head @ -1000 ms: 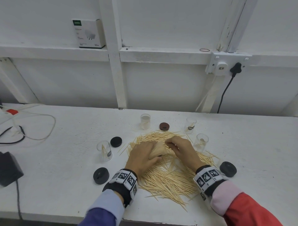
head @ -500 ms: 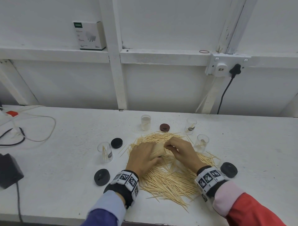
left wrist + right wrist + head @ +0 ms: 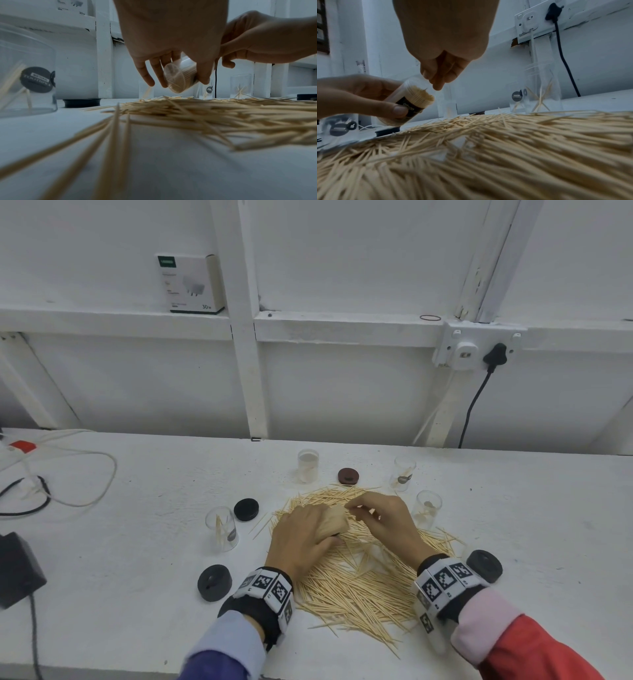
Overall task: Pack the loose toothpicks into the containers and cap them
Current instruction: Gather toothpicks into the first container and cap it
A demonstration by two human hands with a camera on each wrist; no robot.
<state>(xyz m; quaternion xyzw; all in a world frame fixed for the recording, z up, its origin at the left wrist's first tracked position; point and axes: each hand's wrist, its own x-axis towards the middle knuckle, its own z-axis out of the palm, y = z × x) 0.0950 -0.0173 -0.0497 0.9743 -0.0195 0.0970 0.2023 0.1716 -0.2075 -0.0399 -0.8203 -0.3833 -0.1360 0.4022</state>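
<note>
Head view: left hand gripped a packed container, tilted with its mouth toward the right hand, probably so sticks could be fed in sideways.
Right hand: fingers curled and bunched at the container's mouth; whether they pinched a toothpick could not be told.
Toothpicks: one loose heap on the worktop, under both hands so each pick-up was a short reach.
Count: four more clear containers stood upright and uncapped around the heap, each nearly empty; four caps lay loose, three black and one brown cap.
Left wrist view: thumb and fingers wrapped the container, its base angled down toward the heap, just above it.
Right wrist view: container was full to the rim with toothpick tips; right fingertips hung just above its mouth, likely tamping or adding one.
</note>
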